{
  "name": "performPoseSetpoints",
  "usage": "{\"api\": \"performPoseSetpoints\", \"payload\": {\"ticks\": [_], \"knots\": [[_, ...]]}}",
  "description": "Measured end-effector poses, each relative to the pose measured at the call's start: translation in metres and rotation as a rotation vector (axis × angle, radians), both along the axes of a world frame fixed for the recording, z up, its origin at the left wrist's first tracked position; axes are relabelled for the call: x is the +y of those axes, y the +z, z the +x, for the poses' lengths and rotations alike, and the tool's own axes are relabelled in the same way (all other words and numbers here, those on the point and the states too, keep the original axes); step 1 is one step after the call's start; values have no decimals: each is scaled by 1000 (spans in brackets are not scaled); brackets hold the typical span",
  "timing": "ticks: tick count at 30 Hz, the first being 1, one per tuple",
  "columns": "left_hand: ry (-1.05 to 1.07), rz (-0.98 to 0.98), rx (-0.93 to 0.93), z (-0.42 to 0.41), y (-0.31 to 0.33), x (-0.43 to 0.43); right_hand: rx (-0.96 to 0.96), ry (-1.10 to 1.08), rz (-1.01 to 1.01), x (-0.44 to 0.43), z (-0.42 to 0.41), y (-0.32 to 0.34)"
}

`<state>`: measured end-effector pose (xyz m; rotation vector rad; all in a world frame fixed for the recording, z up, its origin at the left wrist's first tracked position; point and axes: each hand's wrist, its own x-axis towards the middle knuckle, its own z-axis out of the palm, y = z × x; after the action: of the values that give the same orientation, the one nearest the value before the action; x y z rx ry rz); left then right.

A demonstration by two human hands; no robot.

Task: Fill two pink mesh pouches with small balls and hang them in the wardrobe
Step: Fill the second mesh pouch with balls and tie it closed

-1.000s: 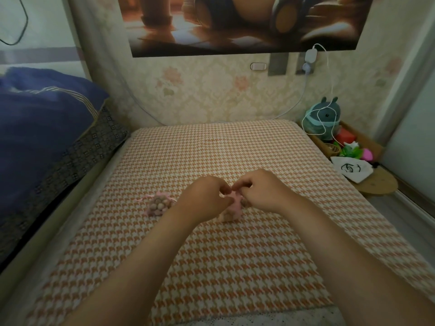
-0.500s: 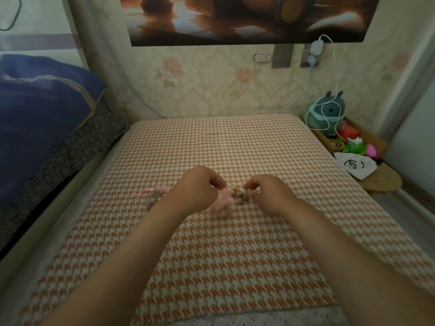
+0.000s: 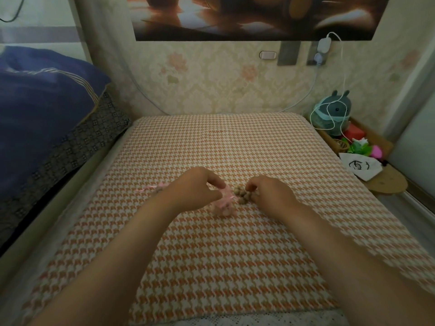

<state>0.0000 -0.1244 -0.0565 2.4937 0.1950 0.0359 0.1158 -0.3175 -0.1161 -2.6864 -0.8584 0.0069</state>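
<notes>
On the houndstooth mat (image 3: 235, 255), near its middle, one pink mesh pouch (image 3: 222, 207) sits pinched at its mouth by the left hand (image 3: 195, 189). Just beside it lies a loose heap of small balls (image 3: 243, 196). The right hand (image 3: 273, 196) curls its fingertips onto them; whether one is gripped I cannot tell. A slack mouth or hasty pinch could send balls rolling off. Two pouches show: the second pouch (image 3: 160, 187) lies left, half hidden. The balls are too clumped to count.

Left hand (image 3: 195, 187), right hand (image 3: 270, 194): two. Near pouch (image 3: 223, 205), far pouch (image 3: 161, 185) half hidden: two, on one bed (image 3: 235, 142). Balls (image 3: 243, 196) sat in one loose cluster, too blurred to count. One plush (image 3: 334, 111), one poster (image 3: 259, 17), one charger (image 3: 324, 44).
</notes>
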Motion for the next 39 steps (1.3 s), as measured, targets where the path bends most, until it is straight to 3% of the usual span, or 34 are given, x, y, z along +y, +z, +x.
{"api": "performPoseSetpoints", "payload": {"ticks": [7,13,16,23,28,34,39], "knots": [[12,-46,-2,-3,-3,3,-14,-72,36,4,-4,2],[-7,-54,-36,-2,-3,0,89,-51,516,10,-14,41],[-13,-69,-49,-1,-4,1,117,63,600,19,-34,54],[-25,-135,-78,-3,-6,4,-6,195,355,27,-54,48],[-34,-171,-77,-2,-10,5,-42,160,335,30,-49,43],[-33,-220,-58,1,-10,6,126,129,194,27,-50,51],[-40,-321,-29,1,-5,-1,136,74,146,22,-50,66]]}}
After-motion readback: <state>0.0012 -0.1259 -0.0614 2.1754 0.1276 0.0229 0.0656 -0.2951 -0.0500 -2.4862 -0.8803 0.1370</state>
